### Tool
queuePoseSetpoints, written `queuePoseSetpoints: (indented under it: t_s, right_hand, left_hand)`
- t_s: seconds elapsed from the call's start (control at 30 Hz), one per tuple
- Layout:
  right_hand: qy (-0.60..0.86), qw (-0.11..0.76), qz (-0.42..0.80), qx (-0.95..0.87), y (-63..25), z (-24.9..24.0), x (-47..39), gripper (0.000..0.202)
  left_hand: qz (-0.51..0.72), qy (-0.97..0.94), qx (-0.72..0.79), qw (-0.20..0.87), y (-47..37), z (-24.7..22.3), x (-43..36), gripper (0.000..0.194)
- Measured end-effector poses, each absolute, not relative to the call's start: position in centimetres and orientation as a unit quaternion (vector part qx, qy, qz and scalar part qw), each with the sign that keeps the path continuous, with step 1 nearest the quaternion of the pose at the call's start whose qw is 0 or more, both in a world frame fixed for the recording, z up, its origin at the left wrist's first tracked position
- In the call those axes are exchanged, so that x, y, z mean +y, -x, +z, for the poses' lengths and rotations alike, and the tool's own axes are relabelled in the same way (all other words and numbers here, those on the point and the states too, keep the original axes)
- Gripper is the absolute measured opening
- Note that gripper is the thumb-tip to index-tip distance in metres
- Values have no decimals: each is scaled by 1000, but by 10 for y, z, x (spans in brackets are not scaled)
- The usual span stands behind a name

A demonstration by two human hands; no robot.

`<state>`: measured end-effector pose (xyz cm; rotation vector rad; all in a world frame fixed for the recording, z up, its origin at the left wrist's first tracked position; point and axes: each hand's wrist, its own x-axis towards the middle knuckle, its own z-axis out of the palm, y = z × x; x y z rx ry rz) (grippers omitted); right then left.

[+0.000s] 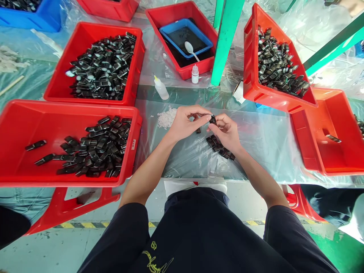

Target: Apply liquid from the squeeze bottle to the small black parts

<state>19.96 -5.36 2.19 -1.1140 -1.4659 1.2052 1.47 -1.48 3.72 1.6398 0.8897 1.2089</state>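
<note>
Head view: left hand point(186, 120) and right hand point(229, 132) met above a plastic-covered table point(264, 148). Left thumb and forefinger were closed in a narrow pinch on a small glossy black part point(212, 120); right fingertips were drawn in narrowly on its other side, so the part sat between both hands. Exact contact of the right thumb was hard to tell. A cluster of similar parts point(220, 147) lay just below the right hand; one loose piece point(198, 130) showed beneath the left. Near the left hand: a heap of white bits point(165, 118) and, beyond it, a yellow-tipped bottle point(161, 88). Left side: near red bin point(22, 125) and far red bin point(139, 57), both holding black parts. Farther back, a white spoon point(189, 47) rested in a blue tray point(174, 25). Right side: a tilted red bin point(250, 72) held more parts.
</note>
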Motion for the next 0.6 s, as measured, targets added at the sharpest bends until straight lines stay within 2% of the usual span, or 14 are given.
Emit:
queuePoseSetpoints:
  t_s: [0.27,0.43,0.6]
  right_hand:
    - [444,415,473,-638,-207,21,-50,51]
    - [486,273,322,-765,-229,29,-47,31]
    - [475,86,276,-831,-229,35,-53,25]
  left_hand:
    - [468,-660,388,440,-12,40,-12,23]
    - [389,-705,465,367,12,27,3,8]
    - [279,-754,519,291,25,3,11,19]
